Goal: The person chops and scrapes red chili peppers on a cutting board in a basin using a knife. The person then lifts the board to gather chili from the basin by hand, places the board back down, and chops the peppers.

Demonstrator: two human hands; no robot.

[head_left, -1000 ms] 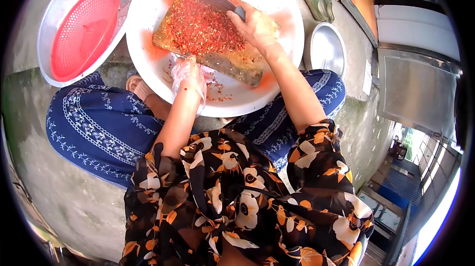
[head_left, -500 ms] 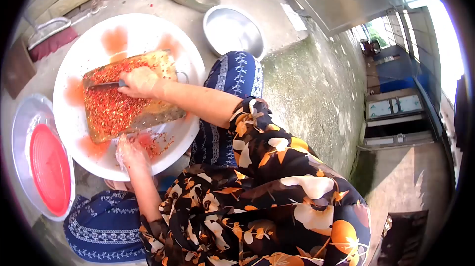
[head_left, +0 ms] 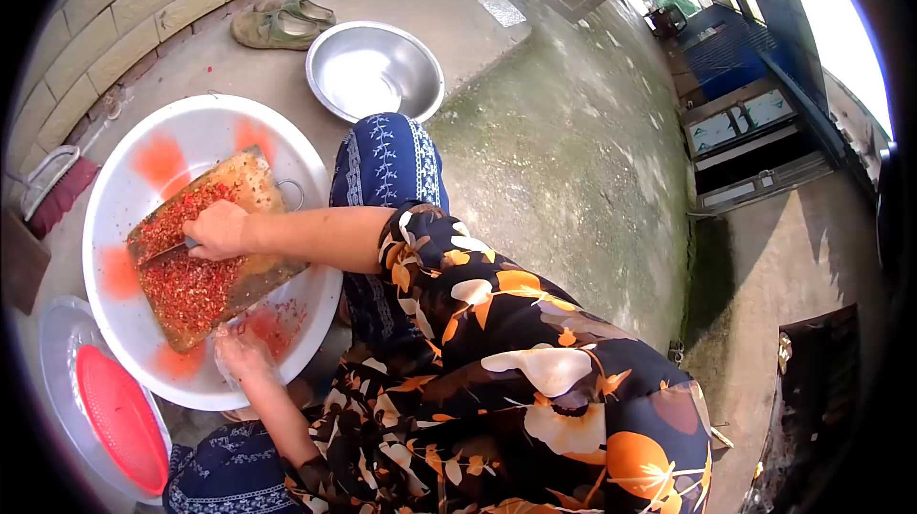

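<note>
My right hand (head_left: 218,229) grips the handle of a cleaver (head_left: 158,254) whose blade lies across a heap of chopped red chilli (head_left: 191,289). The chilli covers a wooden chopping board (head_left: 256,182) that sits inside a wide white basin (head_left: 177,117). My left hand (head_left: 244,353), in a thin clear plastic glove, rests at the board's near edge on scattered chilli bits in the basin. Its fingers are bent, and I cannot tell whether they hold anything.
A steel bowl (head_left: 374,70) stands on the concrete floor beyond my knee. A red colander (head_left: 119,418) lies in a metal basin (head_left: 55,347) at the lower left. A pair of sandals (head_left: 282,22) sits by the brick wall (head_left: 115,8). Concrete ground stretches to the right.
My head has turned right, so the basin has slid to the left of the view. The cleaver hand has shifted along the board; the gloved hand stays at the board's near edge.
</note>
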